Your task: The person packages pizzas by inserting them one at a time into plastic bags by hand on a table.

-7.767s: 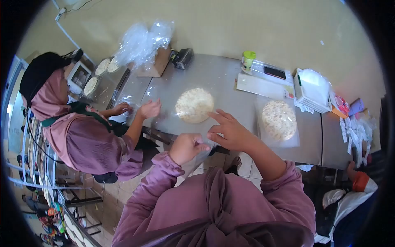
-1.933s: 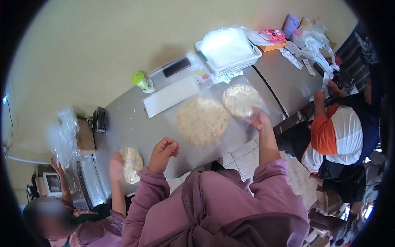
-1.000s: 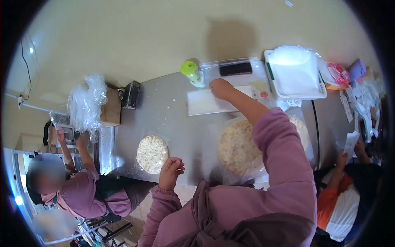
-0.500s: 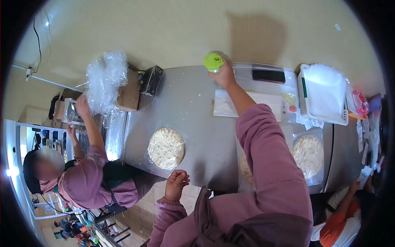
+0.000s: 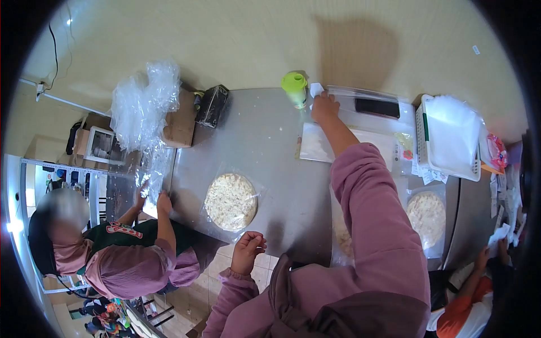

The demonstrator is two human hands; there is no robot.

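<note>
The right hand (image 5: 326, 107) is stretched out to the far side of the table, its fingers bent downward over a small white slip (image 5: 316, 89). The slip shows just beyond those fingertips and a little to their left, up against them — whether it is pinched or merely touched I cannot tell, and how wide the fingers part is hidden by the back of the hand. Its long axis seems to run away from the fingers toward the wall, though it is too small to be sure.

Just left of the same fingers stands the green-lidded cup (image 5: 295, 90), apart from them; the dark phone (image 5: 377, 107) lies to their right, the white sheet (image 5: 317, 142) on their near side.

The left hand (image 5: 248, 253) is well apart from the slip — fingers curled in, nothing visible in them. The bagged pale disc (image 5: 230, 201) lies just beyond and left of them.
</note>
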